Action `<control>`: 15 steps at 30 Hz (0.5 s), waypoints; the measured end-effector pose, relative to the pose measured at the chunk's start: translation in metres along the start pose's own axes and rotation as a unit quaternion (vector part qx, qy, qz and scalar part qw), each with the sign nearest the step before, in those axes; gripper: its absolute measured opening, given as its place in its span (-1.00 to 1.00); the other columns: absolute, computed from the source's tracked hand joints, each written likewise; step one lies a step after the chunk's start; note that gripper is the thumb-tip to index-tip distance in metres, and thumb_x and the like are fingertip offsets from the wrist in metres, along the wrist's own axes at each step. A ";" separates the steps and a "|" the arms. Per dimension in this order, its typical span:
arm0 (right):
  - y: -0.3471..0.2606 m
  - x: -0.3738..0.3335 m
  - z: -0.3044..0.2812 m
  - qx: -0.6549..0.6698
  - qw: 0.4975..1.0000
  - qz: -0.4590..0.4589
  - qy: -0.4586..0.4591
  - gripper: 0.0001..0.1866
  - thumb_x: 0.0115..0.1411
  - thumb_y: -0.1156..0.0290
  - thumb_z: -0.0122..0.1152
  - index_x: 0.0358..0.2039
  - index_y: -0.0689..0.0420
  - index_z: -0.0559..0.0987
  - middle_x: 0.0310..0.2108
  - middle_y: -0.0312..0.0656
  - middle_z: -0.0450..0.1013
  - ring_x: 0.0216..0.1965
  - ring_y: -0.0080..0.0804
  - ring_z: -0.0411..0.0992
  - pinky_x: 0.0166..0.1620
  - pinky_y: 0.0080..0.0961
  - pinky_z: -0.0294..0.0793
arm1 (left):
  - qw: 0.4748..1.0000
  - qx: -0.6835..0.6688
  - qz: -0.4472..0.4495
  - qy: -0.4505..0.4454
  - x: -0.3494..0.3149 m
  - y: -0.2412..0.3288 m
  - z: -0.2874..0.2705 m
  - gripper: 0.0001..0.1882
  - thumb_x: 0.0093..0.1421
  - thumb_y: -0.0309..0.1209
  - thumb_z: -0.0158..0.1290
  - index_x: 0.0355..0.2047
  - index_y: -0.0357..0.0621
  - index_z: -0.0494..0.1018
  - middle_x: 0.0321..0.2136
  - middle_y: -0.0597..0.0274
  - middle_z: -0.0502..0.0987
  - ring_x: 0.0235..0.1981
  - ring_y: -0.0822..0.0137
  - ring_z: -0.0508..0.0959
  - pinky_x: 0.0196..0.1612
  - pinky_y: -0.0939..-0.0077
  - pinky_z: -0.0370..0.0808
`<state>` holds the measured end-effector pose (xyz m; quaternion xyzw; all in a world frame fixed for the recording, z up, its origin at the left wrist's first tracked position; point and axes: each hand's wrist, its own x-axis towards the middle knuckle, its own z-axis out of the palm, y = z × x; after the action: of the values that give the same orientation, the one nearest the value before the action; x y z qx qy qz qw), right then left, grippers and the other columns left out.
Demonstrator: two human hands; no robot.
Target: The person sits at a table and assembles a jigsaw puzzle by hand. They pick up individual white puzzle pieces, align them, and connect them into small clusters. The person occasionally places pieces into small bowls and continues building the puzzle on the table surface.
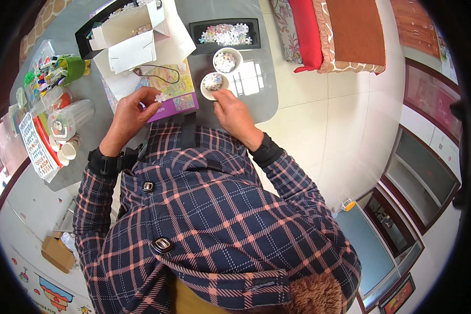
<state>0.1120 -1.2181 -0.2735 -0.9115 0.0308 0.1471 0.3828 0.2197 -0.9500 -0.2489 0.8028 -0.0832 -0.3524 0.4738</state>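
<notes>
there were two hands (133,114) (236,116), one pinched piece (160,98) and two cups (240,62) (204,93) of heaped pieces (225,62), the heaps too crowded to count. one table (267,97), one white box (128,55), one green pot (76,67) and two coat buttons (148,186) (163,245) also showed.

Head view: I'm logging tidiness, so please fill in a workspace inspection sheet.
Surface: grey table, glossy, reflecting light
Job's things: nearer paper cup, farther paper cup and black tray, all holding puzzle pieces
Clutter: green pen cup, clear plastic container, open white box
Hands: left hand pinches a puzzle piece; right hand at the nearer paper cup's rim
Cables: dark cord over a colourful sheet, type unclear
Surroundings: pale tiled floor, red and brown fabric
</notes>
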 end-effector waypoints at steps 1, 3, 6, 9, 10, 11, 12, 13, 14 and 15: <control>0.001 0.003 0.001 0.001 1.000 -0.004 -0.004 -0.72 0.16 0.46 0.07 -0.11 0.25 0.48 -0.09 0.05 0.43 -0.19 0.07 0.46 -0.15 -0.18 0.50 | 1.000 0.000 -0.004 0.002 -0.001 0.000 -0.001 -0.75 0.09 -0.49 0.20 -0.20 -0.23 0.49 -0.55 0.28 0.51 -0.54 0.50 0.44 -0.45 0.60 0.43; 0.001 0.006 0.003 0.001 1.000 -0.012 -0.015 -0.72 0.16 0.47 0.07 -0.11 0.25 0.48 -0.08 0.03 0.42 -0.18 0.06 0.46 -0.16 -0.19 0.50 | 1.000 0.001 -0.012 0.007 -0.002 0.000 -0.004 -0.75 0.09 -0.49 0.20 -0.20 -0.24 0.50 -0.55 0.28 0.51 -0.53 0.51 0.45 -0.45 0.60 0.43; -0.002 0.007 0.002 0.013 1.000 -0.008 -0.028 -0.73 0.17 0.47 0.06 -0.11 0.25 0.47 -0.06 0.02 0.41 -0.18 0.06 0.46 -0.16 -0.19 0.50 | 0.999 -0.020 -0.034 0.016 -0.004 -0.002 -0.005 -0.74 0.09 -0.49 0.19 -0.19 -0.25 0.50 -0.54 0.27 0.52 -0.52 0.51 0.47 -0.44 0.61 0.44; -0.005 0.010 0.002 0.016 1.000 -0.020 -0.016 -0.74 0.17 0.48 0.05 -0.12 0.25 0.47 -0.07 0.01 0.41 -0.19 0.07 0.46 -0.16 -0.19 0.50 | 0.999 -0.024 -0.033 0.020 -0.004 -0.003 -0.004 -0.74 0.09 -0.48 0.19 -0.18 -0.25 0.50 -0.53 0.26 0.54 -0.51 0.51 0.48 -0.44 0.61 0.45; -0.006 0.011 0.001 0.021 0.999 -0.017 -0.020 -0.74 0.17 0.48 0.05 -0.11 0.25 0.47 -0.06 0.01 0.41 -0.18 0.07 0.46 -0.16 -0.20 0.50 | 0.999 -0.022 -0.031 0.018 -0.003 -0.002 -0.004 -0.74 0.09 -0.48 0.19 -0.18 -0.25 0.50 -0.52 0.26 0.54 -0.51 0.50 0.49 -0.44 0.61 0.45; -0.006 0.013 0.000 0.026 0.999 -0.016 -0.023 -0.73 0.17 0.49 0.05 -0.11 0.24 0.46 -0.06 0.01 0.40 -0.17 0.06 0.45 -0.15 -0.20 0.50 | 0.999 -0.020 -0.035 0.014 -0.002 -0.002 -0.003 -0.74 0.10 -0.48 0.19 -0.18 -0.25 0.50 -0.52 0.26 0.54 -0.50 0.50 0.49 -0.44 0.61 0.45; -0.007 0.015 0.000 0.032 0.999 -0.017 -0.025 -0.73 0.17 0.49 0.05 -0.10 0.24 0.46 -0.05 0.01 0.40 -0.16 0.06 0.45 -0.15 -0.20 0.50 | 0.999 -0.016 -0.052 0.010 -0.001 -0.001 -0.003 -0.74 0.10 -0.48 0.19 -0.18 -0.25 0.50 -0.52 0.25 0.55 -0.50 0.50 0.49 -0.44 0.61 0.45; -0.008 0.017 -0.003 0.031 0.999 -0.018 -0.029 -0.72 0.17 0.50 0.05 -0.09 0.23 0.45 -0.04 0.01 0.39 -0.14 0.05 0.44 -0.14 -0.21 0.49 | 0.999 -0.017 -0.042 0.009 0.000 0.002 -0.002 -0.74 0.10 -0.48 0.19 -0.18 -0.25 0.50 -0.52 0.25 0.55 -0.50 0.49 0.49 -0.44 0.61 0.45; -0.009 0.020 -0.003 0.032 0.999 -0.021 -0.030 -0.71 0.17 0.50 0.05 -0.08 0.23 0.45 -0.02 0.01 0.39 -0.13 0.04 0.44 -0.13 -0.21 0.49 | 0.999 -0.014 -0.043 0.006 0.000 0.003 -0.001 -0.74 0.10 -0.47 0.19 -0.18 -0.25 0.50 -0.52 0.25 0.55 -0.50 0.49 0.49 -0.44 0.60 0.45; -0.010 0.023 -0.004 0.033 0.999 -0.028 -0.030 -0.70 0.17 0.51 0.04 -0.07 0.22 0.44 -0.01 0.01 0.38 -0.11 0.03 0.44 -0.12 -0.22 0.49 | 0.999 -0.014 -0.040 0.005 0.001 0.004 -0.001 -0.74 0.10 -0.47 0.19 -0.18 -0.25 0.50 -0.52 0.25 0.55 -0.50 0.48 0.49 -0.44 0.60 0.45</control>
<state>0.1366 -1.2123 -0.2703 -0.8942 -0.0014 0.1627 0.4170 0.2221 -0.9523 -0.2457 0.8003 -0.0443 -0.3684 0.4709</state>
